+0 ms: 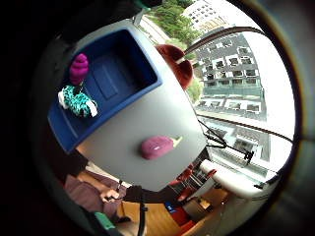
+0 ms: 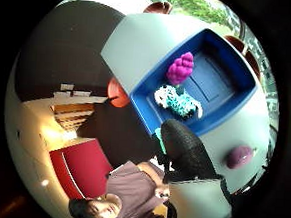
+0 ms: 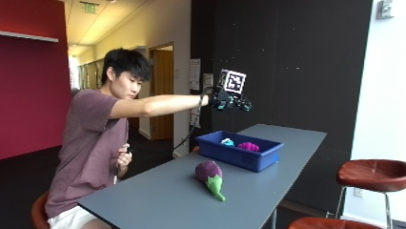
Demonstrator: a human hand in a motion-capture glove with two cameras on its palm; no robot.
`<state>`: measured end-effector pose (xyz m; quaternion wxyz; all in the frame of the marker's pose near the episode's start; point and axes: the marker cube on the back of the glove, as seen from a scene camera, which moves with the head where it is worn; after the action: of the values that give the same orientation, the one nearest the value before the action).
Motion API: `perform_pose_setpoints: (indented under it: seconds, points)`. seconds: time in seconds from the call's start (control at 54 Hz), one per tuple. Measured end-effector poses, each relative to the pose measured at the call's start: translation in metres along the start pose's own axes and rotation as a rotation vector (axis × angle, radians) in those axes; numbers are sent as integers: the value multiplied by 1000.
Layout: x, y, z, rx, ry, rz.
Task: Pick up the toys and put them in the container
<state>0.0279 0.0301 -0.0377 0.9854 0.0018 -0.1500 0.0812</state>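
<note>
While your arm is stretched out level from the shoulder, your gloved right hand (image 3: pixel 229 101) hangs in the air well above the rectangular blue plastic container (image 3: pixel 239 150), touching nothing. From the outside view you cannot tell how the fingers are set, since the hand is small and partly hidden there. The thumb-side palm view shows one black-gloved finger (image 2: pixel 185 151) reaching out over the container's near rim with nothing under it or against it; whether the other fingers are spread or curled does not show. Your bare left hand (image 3: pixel 122 161) is drawn in against your torso, well behind the gloved one, its fingers loosely bent.

Directly below your gloved hand, inside the container, lie two toys side by side: a magenta ridged plush toy (image 3: pixel 248 146) and a teal and white patterned plush toy (image 3: pixel 227 142). In the palm views they sit together at one end of the container's floor, touching or very nearly so.

Below your gloved hand and nearer your body, a soft purple eggplant toy with a green stem (image 3: pixel 210 177) lies on the long grey table (image 3: pixel 279 186), apart from the container. Its long axis runs roughly along the table's length, with the round purple end toward the container under your hand and the green stem pointing away from it, toward the table's near end.
</note>
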Motion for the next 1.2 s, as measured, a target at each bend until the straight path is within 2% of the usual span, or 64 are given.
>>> perform_pose_setpoints:
  seconds: [0.13,0.315,0.519,0.63,0.76,0.945,1.205]
  points:
    - [26,49,-4,-30,7,-38]
    - [75,107,4,-55,46,-14]
    - [139,142,51,-130,23,35]
    - [158,147,94,-201,26,43]
    - [196,156,136,-249,-109,5]
    - [219,148,183,-353,-42,6]
    - [233,133,220,-307,-25,-1]
